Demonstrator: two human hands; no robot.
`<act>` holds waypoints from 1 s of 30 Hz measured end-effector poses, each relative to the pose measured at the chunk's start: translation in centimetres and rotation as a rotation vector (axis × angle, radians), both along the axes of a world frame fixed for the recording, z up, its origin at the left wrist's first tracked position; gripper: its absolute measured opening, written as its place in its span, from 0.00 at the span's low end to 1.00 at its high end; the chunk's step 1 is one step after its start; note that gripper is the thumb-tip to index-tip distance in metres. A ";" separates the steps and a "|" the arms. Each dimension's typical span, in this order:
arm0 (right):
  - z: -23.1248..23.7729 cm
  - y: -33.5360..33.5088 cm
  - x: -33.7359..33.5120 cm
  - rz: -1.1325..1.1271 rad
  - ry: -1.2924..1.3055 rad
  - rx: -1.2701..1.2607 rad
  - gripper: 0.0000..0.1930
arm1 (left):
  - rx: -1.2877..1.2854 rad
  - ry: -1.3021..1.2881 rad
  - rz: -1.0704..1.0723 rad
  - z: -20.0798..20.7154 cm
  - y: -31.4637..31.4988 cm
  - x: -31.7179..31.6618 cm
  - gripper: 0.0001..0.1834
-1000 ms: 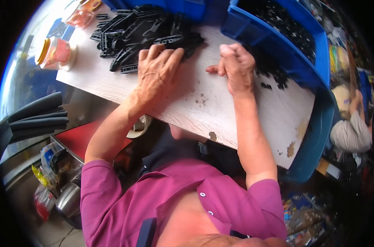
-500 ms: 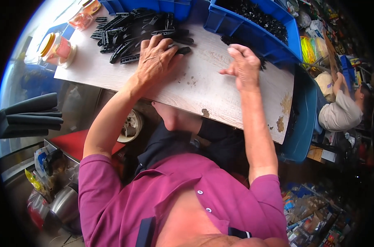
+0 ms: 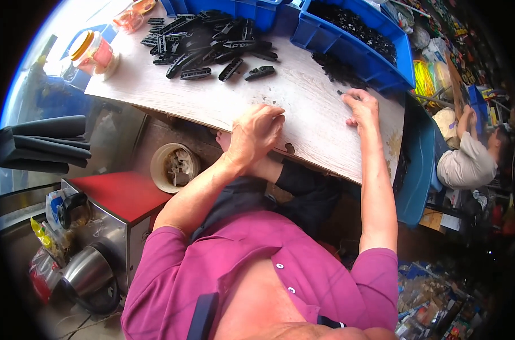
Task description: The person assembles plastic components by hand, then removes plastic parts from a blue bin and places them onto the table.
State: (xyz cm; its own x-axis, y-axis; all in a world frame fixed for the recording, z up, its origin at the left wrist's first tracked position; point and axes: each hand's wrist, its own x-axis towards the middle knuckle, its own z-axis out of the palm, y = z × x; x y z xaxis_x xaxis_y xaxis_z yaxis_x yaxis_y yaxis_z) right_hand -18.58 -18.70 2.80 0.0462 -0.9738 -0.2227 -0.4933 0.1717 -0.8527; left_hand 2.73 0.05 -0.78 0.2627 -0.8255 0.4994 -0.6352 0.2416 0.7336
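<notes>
My left hand point(image 3: 256, 135) is over the near edge of the pale tabletop point(image 3: 303, 122), fingers curled closed; whatever lies inside them is hidden. To the right, my right hand point(image 3: 362, 109) reaches over the table, its thumb apart from the other fingers. A tiny black bit point(image 3: 340, 92) shows right at its fingertips, beside a small heap of black parts point(image 3: 337, 69). Beyond my left hand lies a pile of long black plastic pieces point(image 3: 206, 42). Separate from the pile, one black piece point(image 3: 260, 73) sits nearest my left hand.
A blue bin point(image 3: 357, 54) full of small black parts stands at the back right, with another blue bin point(image 3: 223, 11) behind the pile. A yellow-lidded jar point(image 3: 93, 54) is at the left. Below the table sits a bucket point(image 3: 175, 168). Another person point(image 3: 467, 161) works at far right.
My left hand has drawn back from the black pieces to the table's near edge and curled closed. My right hand has moved slightly right and nearer, its fingertips now at the small black parts.
</notes>
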 end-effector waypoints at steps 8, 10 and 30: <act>-0.5 0.0 -0.2 0.027 0.146 -0.030 0.11 | 0.213 0.405 -0.074 0.6 -1.5 -1.9 0.12; -0.2 0.4 -0.2 0.040 0.034 -0.017 0.10 | 0.287 0.592 -0.172 0.5 -2.5 -2.6 0.15; -1.5 6.8 0.0 0.116 -0.470 -0.013 0.14 | 0.514 1.187 -0.277 1.7 -10.0 -6.3 0.09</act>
